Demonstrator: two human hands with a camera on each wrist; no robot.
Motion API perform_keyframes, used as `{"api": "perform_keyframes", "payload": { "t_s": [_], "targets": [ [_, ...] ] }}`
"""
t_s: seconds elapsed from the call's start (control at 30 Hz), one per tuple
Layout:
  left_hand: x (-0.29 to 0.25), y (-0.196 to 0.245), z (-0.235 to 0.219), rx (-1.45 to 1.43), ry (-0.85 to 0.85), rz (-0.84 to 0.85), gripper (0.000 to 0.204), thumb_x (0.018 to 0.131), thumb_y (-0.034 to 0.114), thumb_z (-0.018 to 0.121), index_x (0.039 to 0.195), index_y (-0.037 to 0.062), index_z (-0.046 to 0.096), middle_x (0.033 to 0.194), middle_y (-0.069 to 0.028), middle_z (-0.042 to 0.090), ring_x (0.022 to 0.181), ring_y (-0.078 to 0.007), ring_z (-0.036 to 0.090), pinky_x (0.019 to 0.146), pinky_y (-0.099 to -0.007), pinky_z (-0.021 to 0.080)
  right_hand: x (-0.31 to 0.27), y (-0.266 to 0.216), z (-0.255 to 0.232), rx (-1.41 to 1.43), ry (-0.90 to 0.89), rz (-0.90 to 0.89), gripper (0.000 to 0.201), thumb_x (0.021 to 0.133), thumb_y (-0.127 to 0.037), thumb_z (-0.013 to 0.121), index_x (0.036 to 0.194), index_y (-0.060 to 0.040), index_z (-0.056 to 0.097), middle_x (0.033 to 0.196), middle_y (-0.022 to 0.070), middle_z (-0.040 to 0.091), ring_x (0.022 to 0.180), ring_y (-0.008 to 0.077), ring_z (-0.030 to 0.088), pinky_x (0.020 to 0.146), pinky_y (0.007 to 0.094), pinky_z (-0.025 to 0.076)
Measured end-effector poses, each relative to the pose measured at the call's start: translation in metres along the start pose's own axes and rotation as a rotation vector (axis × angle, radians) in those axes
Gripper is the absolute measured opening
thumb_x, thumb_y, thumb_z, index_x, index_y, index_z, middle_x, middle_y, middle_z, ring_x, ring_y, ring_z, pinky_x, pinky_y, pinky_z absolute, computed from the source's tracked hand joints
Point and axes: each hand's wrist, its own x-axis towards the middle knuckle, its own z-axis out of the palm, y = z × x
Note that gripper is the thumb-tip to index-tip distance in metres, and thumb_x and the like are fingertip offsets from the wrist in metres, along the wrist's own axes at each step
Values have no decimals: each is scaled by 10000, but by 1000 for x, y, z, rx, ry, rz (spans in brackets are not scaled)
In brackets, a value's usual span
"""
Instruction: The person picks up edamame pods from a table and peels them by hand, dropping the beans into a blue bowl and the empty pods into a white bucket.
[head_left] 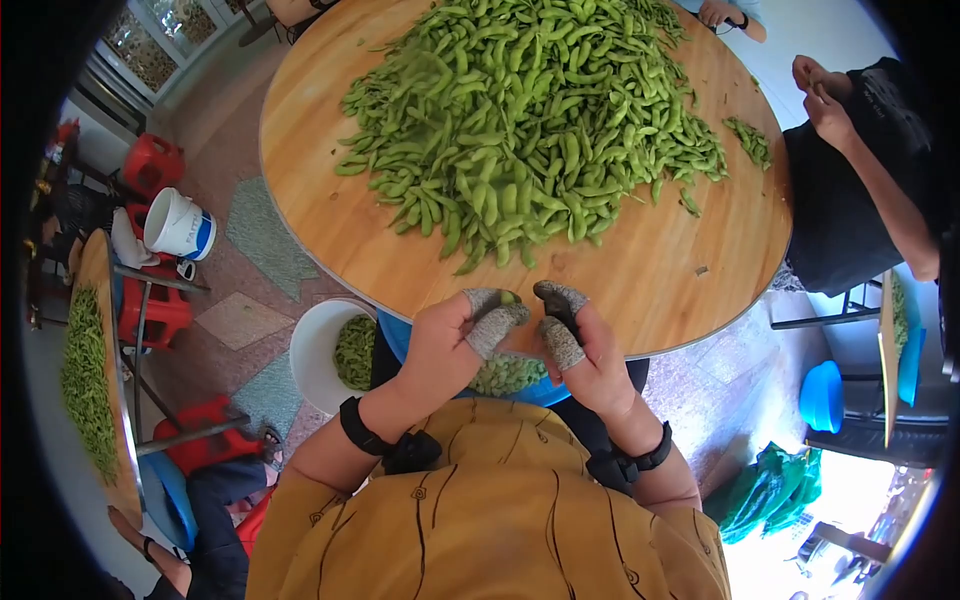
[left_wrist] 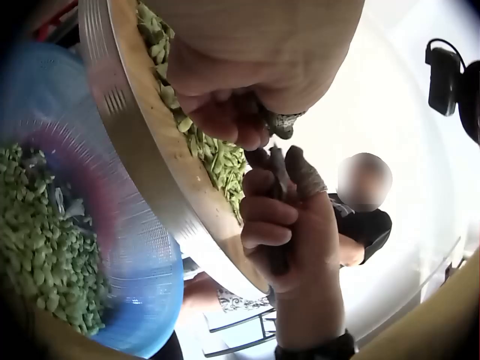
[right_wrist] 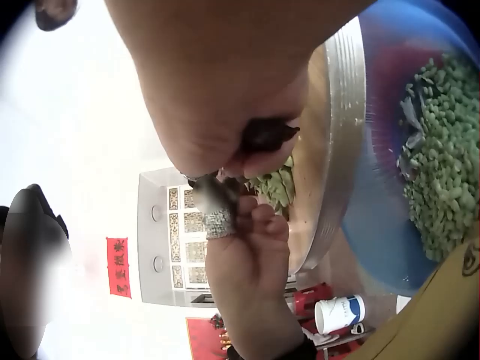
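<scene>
My left hand point(head_left: 440, 340), with grey coverings on thumb and finger, pinches a small green bean pod point(head_left: 508, 297) over the near table edge. Just beside it, my right hand point(head_left: 592, 365) has similar coverings, stained dark at the tips. Its fingers curl round a dark, narrow object point(right_wrist: 268, 135) lying across the palm; what this is I cannot tell. Both hands' fingertips come close together in the wrist views. A big heap of green bean pods point(head_left: 520, 130) covers much of the round wooden table point(head_left: 330, 200). Below my hands, a blue basin point(left_wrist: 154, 255) holds shelled green beans point(left_wrist: 52, 262).
Left of my legs stands a white bucket point(head_left: 312, 355) with green contents. Another white bucket point(head_left: 178, 222) and red stools point(head_left: 155, 165) are farther left. People sit around the table, one in black point(head_left: 850, 190) at right. A side table point(head_left: 100, 260) bears more pods.
</scene>
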Motion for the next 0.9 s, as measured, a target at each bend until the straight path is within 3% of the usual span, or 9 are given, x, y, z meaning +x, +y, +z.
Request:
{"api": "perform_keyframes", "payload": {
  "t_s": [0.17,0.23,0.4,0.67,0.77,0.8,0.83,0.87,0.9],
  "targets": [
    [-2,3,-4,-71,-37,-126,179,911,17,535,1062,-9,627,815,-9,615,791,-63,565,711,-219,467,-2,-18,4,-131,-147,66,391,892,-54,571,1277,-7,517,974,136,669,862,187,666,743,296,508],
    [-3,6,-4,-27,-68,-129,164,905,13,532,1037,-5,626,801,-8,608,776,-70,564,696,-228,464,-3,-11,5,-290,-152,-182,414,934,-36,497,1345,-5,466,830,40,649,611,67,563,564,218,465],
    [-5,6,-4,128,-101,-46,132,878,4,543,982,4,625,768,-44,604,713,-116,566,659,-262,461,-3,-4,6,-315,-149,-196,430,912,-5,523,1339,-1,476,890,55,661,698,90,596,653,231,498],
    [-12,-2,-2,797,12,378,120,819,43,596,928,-4,609,795,-218,603,736,-453,552,658,-414,481,-3,-1,12,-371,-124,-258,454,898,28,531,1348,-14,479,1057,84,658,878,99,626,778,238,501],
    [-11,-14,-3,811,45,489,128,859,61,602,968,-7,592,804,-157,623,706,-330,608,640,-356,481,0,2,11,-285,-139,-237,454,910,12,507,1359,-36,470,899,51,640,713,85,590,654,228,493],
    [-11,-12,-7,810,41,490,128,859,61,602,968,-7,592,804,-157,623,706,-330,608,640,-356,481,1,-1,7,15,-247,36,442,919,-13,504,1358,-46,468,816,31,596,633,73,533,585,219,453],
    [-10,-9,-12,417,-119,184,131,881,75,602,984,-6,590,811,-111,623,705,-244,605,633,-321,476,1,-2,3,319,-350,311,430,929,-38,501,1357,-55,465,733,11,553,554,61,477,515,210,413],
    [-10,-7,-14,19,-267,-119,136,904,90,602,1000,-4,587,819,-65,624,703,-159,601,626,-287,471,0,-2,0,320,-347,312,430,929,-38,501,1357,-55,465,733,11,553,554,61,477,515,210,413],
    [-10,-8,-14,19,-269,-120,136,904,90,602,1000,-4,587,819,-65,624,703,-159,601,626,-287,471,-1,-2,-2,452,-395,331,411,941,-49,488,1351,-79,475,777,5,578,580,45,467,530,194,393]
  ]
}}
